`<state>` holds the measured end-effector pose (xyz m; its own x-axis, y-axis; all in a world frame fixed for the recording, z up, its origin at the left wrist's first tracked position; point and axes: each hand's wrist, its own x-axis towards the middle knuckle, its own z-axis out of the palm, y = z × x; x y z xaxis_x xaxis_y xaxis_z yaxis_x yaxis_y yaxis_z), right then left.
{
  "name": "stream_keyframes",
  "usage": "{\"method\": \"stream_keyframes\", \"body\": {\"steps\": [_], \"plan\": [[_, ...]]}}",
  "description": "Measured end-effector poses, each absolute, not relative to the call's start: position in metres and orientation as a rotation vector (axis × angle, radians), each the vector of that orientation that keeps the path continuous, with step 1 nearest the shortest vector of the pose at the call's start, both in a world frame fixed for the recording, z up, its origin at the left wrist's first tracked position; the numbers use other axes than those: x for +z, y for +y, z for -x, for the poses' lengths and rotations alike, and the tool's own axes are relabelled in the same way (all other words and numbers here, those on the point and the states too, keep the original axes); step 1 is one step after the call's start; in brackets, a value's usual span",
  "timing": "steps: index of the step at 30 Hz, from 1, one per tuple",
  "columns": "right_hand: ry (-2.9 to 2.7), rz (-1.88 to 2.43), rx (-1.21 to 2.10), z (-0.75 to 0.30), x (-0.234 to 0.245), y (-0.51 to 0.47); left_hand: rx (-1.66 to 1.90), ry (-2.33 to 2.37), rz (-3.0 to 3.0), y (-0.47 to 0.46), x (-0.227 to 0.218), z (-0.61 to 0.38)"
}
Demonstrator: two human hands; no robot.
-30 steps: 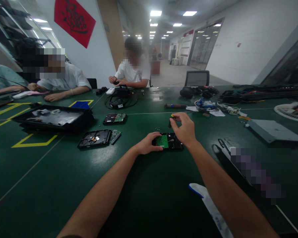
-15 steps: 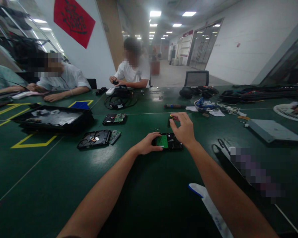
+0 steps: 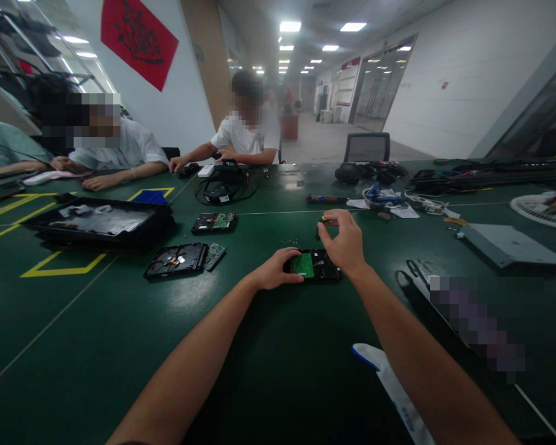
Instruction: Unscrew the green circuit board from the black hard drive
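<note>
Both hands meet at the black hard drive with green circuit board (image 3: 312, 266), midway across the green tabletop (image 3: 97, 321). The left hand (image 3: 275, 272) grips its left edge, and the right hand (image 3: 345, 244) pinches a small yellow-capped screwdriver (image 3: 319, 230) upright over its far edge.

2 bare forearms reach up from the bottom edge of the frame and converge toward the center. The left hand (image 3: 275, 269) lies palm down just left of center, fingers curled in, thumb stretched to the right. The right hand (image 3: 345, 244) sits slightly higher, right of center, wrist bent, thumb and fingertips pinched together.
</note>
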<state>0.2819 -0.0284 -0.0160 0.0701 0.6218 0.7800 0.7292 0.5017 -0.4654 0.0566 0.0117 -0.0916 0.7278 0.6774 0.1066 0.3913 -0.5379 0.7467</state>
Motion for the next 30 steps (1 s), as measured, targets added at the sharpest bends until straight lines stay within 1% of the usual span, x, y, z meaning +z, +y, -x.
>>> {"method": "stream_keyframes", "body": {"steps": [30], "plan": [[-1.682,1.195,-0.11,-0.2814,-0.015,-0.0291,0.509,0.81,-2.222,0.0126,-0.0943,-0.0561]]}}
